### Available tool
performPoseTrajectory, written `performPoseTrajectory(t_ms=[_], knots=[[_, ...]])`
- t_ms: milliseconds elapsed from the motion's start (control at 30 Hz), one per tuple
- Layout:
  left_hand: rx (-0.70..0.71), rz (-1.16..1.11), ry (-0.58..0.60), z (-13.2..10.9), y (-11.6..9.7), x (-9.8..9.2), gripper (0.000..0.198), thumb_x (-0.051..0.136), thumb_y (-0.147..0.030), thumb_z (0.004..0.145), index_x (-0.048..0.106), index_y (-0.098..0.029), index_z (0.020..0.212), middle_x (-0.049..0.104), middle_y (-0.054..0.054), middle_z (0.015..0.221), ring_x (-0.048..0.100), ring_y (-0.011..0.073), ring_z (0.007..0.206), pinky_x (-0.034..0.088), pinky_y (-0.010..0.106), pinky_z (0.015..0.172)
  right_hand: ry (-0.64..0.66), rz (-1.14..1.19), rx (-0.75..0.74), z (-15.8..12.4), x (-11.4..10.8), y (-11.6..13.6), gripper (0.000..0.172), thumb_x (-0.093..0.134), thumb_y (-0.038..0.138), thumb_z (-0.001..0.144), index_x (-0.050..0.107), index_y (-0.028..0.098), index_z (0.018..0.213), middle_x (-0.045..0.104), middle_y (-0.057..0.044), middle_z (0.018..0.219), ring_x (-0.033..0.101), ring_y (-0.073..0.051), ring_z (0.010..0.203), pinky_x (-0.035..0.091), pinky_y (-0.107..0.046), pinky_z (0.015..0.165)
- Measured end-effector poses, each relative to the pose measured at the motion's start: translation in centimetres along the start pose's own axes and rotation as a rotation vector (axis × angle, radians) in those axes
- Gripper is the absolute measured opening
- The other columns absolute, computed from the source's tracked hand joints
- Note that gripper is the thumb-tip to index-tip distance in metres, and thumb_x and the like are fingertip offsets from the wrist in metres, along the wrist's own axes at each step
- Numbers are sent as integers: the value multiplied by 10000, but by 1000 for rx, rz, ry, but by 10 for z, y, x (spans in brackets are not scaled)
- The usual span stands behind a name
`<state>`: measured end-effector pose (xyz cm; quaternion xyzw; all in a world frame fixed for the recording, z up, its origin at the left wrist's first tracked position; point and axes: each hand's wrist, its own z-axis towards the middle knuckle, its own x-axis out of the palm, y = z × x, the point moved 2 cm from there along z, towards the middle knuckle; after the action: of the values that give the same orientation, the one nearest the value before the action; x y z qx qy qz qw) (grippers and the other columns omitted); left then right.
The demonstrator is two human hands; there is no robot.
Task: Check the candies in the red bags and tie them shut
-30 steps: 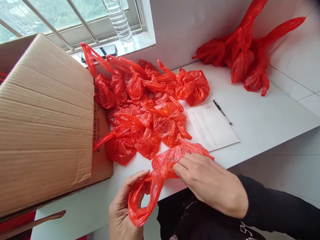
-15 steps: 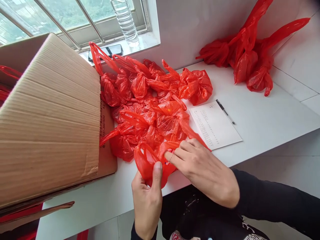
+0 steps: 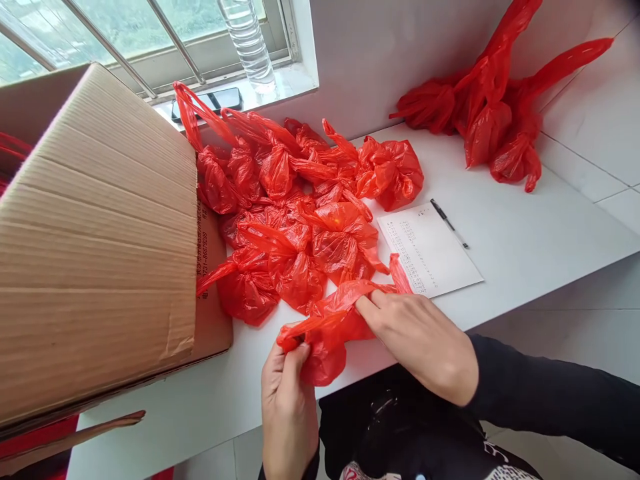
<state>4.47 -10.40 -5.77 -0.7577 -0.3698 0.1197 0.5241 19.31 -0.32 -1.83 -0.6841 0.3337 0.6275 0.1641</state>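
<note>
A thin red plastic bag [image 3: 327,350] hangs between my two hands at the table's front edge. My left hand [image 3: 290,393] is closed on its left end, the thumb pressing the plastic against the fingers. At the other end my right hand [image 3: 415,340] grips the bag's top, its fingertips partly covered by the plastic. What the bag contains cannot be made out. Just beyond it lies a pile of knotted red plastic bags [image 3: 295,267], with handles sticking up.
A big cardboard box [image 3: 115,253] stands at the left, flap towards me. On the right lie a written sheet of paper [image 3: 430,257] and a black pen [image 3: 449,223]. More red bags [image 3: 487,127] sit by the wall. The windowsill holds a phone [image 3: 215,101] and a clear bottle [image 3: 250,50].
The bag's top is now stretched sideways between my hands, where its handle loop stood open before. My right hand has shifted slightly right and down.
</note>
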Motion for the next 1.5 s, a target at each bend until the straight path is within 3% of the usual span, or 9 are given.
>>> performPoseTrajectory(t_ms=[167, 300, 433, 567, 733, 933, 1067, 1233, 1500], knots=[[37, 254, 103, 3, -6, 2, 244, 729, -414, 821, 651, -192, 886, 641, -8, 763, 581, 118, 650, 521, 213, 579, -141, 78, -78, 2, -6, 1, 221, 510, 7, 873, 543, 214, 800, 616, -32, 832, 574, -231, 756, 446, -379, 677], [54, 312, 98, 9, -7, 5, 291, 768, -413, 807, 631, -195, 942, 674, 4, 830, 654, 146, 730, 565, 252, 687, 92, 198, -82, -7, 6, 0, 244, 513, -19, 820, 507, 223, 852, 610, 23, 701, 553, -175, 558, 322, -337, 504], [54, 188, 101, 12, -6, 11, 336, 725, -374, 862, 616, -247, 1154, 687, 46, 1128, 682, 194, 997, 575, 295, 839, 206, 83, -55, -5, 20, -3, 340, 542, -34, 741, 529, 195, 991, 626, 13, 634, 601, -213, 511, 213, -340, 467], [79, 95, 86, 14, -9, 21, 361, 717, -350, 874, 616, -273, 1211, 677, 44, 1222, 672, 190, 1058, 566, 295, 885, 164, -39, -19, 12, 28, -7, 319, 561, -2, 800, 559, 153, 1079, 677, -66, 815, 666, -247, 639, 298, -322, 499], [-61, -24, 110, 13, -12, 28, 355, 706, -376, 874, 633, -250, 1197, 707, 46, 1165, 698, 188, 995, 559, 327, 913, 155, -56, -25, 22, 38, -13, 420, 584, 57, 859, 533, 96, 1274, 671, -116, 907, 658, -277, 745, 390, -355, 581], [-18, 307, 149, 15, -14, 13, 420, 810, -409, 765, 677, -198, 1103, 738, 60, 1040, 715, 229, 934, 583, 311, 815, 93, 18, -106, 9, 29, -22, 232, 444, 120, 963, 626, 111, 1106, 651, -111, 941, 606, -247, 815, 390, -370, 683], [25, 379, 16, 23, -11, 4, 346, 779, -457, 783, 713, -193, 997, 728, 22, 835, 694, 188, 758, 567, 262, 667, 102, 65, -148, 16, 29, -14, 200, 455, 161, 981, 626, 159, 1085, 629, -79, 888, 583, -222, 740, 337, -337, 598], [145, 211, -135, 25, -12, 12, 287, 708, -492, 841, 740, -223, 936, 746, 28, 951, 707, 216, 935, 574, 317, 853, 142, 76, -158, 31, 42, -6, 213, 442, 200, 1013, 640, 146, 1070, 648, -111, 971, 603, -220, 770, 371, -328, 589], [107, 53, -221, 19, -18, 26, 342, 714, -508, 820, 749, -268, 1060, 749, 28, 986, 714, 253, 966, 601, 402, 867, 68, 132, -235, 32, 53, -10, 235, 505, 231, 984, 637, 55, 1066, 634, -200, 1077, 601, -280, 900, 490, -420, 718]])
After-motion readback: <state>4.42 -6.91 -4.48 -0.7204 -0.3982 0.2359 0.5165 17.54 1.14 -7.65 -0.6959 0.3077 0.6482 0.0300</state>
